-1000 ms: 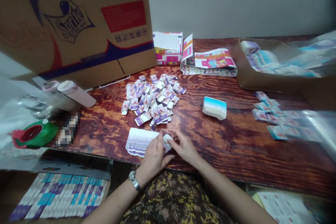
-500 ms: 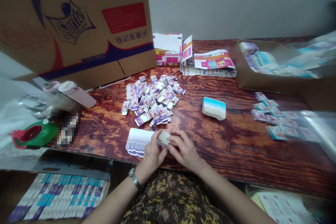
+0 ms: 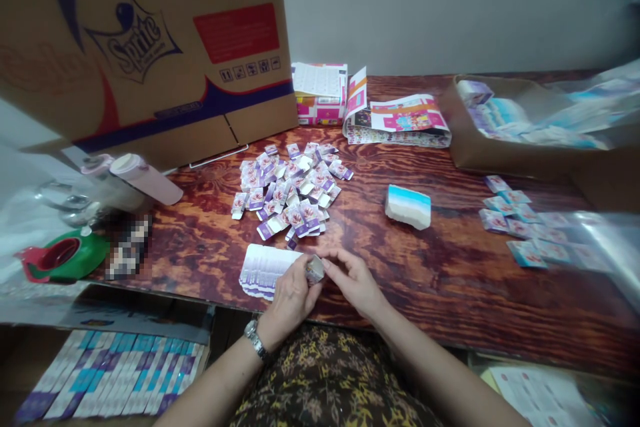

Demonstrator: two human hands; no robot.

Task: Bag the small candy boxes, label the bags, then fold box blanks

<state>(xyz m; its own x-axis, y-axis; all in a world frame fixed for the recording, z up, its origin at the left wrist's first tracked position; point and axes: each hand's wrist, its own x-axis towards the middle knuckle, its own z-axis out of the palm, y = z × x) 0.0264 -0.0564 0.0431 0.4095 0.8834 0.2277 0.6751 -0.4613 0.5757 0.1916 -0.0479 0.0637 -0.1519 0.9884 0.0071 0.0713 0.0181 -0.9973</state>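
My left hand [image 3: 289,292], with a metal watch at the wrist, is closed around a small carton [image 3: 315,269]. The carton's near end stands open and its grey-white inside shows. Fingertips of my right hand [image 3: 356,282] pinch at the carton's right edge; what exactly lies between them is partly hidden. Just left of the carton, a fanned row of flat white-and-purple cartons [image 3: 263,269] lies on the table, partly under my left hand. Beyond my hands spreads a pile of small flower-printed cartons [image 3: 295,190], several with open ends.
A blue-and-white stack [image 3: 408,205] sits on the wooden table [image 3: 450,267]. Small packs [image 3: 517,217] lie at right before an open box [image 3: 505,157]. A large cardboard box [image 3: 200,80], pink bottle [image 3: 147,179] and green tape dispenser [image 3: 75,260] stand left. Filled cartons [image 3: 120,373] show below.
The carton has turned so its open end faces me. My right hand has shifted slightly right, and its fingers have drawn back from over the carton to its edge.
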